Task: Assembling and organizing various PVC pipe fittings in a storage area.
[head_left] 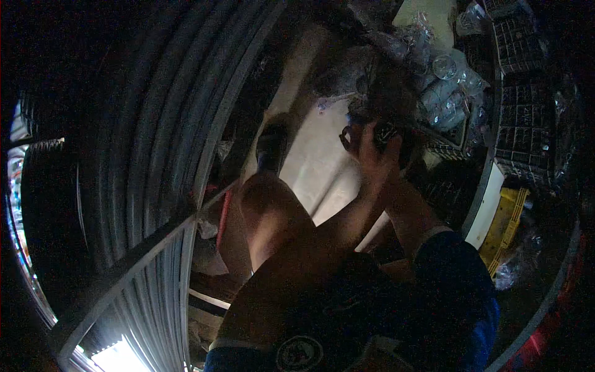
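Observation:
Both my arms reach forward and come together in the dim middle of the head view. My left hand (371, 155) is bent round a dark object (387, 132) with its fingers partly curled; the shadow hides what kind of thing it is. Close beside it is my right hand (395, 162), mostly in shadow and overlapped by the left, its fingers not clear. A dark loop (346, 137) shows just left of the hands. Beneath them lies a pale floor strip (319, 155), lit on one side.
A ribbed grey roller shutter (167, 124) curves along the left. Right of my hands are clear plastic bottles (443, 105) in a crate, stacked dark crates (527, 118) and a yellow crate (505, 226). My bent knee (266, 201) stands left of my arms.

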`<state>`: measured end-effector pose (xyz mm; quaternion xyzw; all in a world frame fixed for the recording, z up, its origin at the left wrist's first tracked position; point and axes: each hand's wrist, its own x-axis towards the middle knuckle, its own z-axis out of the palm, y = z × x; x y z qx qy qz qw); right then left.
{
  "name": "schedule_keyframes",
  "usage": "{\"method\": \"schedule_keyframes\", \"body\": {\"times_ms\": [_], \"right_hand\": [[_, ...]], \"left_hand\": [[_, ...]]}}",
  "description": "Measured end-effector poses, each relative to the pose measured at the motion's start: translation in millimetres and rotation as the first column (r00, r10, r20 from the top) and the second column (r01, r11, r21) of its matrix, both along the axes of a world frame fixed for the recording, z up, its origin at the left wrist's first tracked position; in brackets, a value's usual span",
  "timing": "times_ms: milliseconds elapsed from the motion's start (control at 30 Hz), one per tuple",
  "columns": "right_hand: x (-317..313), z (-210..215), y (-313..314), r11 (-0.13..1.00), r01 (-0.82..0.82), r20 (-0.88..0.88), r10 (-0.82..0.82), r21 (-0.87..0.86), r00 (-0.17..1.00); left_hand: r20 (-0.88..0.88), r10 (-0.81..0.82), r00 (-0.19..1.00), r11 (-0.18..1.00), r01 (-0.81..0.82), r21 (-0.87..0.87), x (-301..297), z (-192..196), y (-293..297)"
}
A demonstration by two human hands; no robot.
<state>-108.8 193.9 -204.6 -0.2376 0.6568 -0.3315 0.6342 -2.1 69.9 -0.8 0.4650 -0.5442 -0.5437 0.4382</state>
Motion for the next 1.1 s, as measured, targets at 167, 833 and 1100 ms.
{"method": "schedule_keyframes", "body": {"times_ms": [167, 833, 1100], "right_hand": [[-29, -25, -6, 0.997, 0.068, 0.025, -0.067, -0.041, 0.997], [-9, 32, -5, 0.832, 0.454, 0.011, -0.476, -0.319, 0.879], [-114, 146, 86, 0.773, 0.512, -0.111, -0.586, -0.374, 0.803]], "left_hand": [[-0.490, -0.080, 0.868, 0.911, 0.263, 0.317, 9, 11, -8], [-0.477, -0.668, 0.571, 0.596, 0.794, 0.116, -27, -2, 5], [-0.498, -0.686, 0.531, 0.569, 0.818, 0.089, -49, 39, 8]]}}
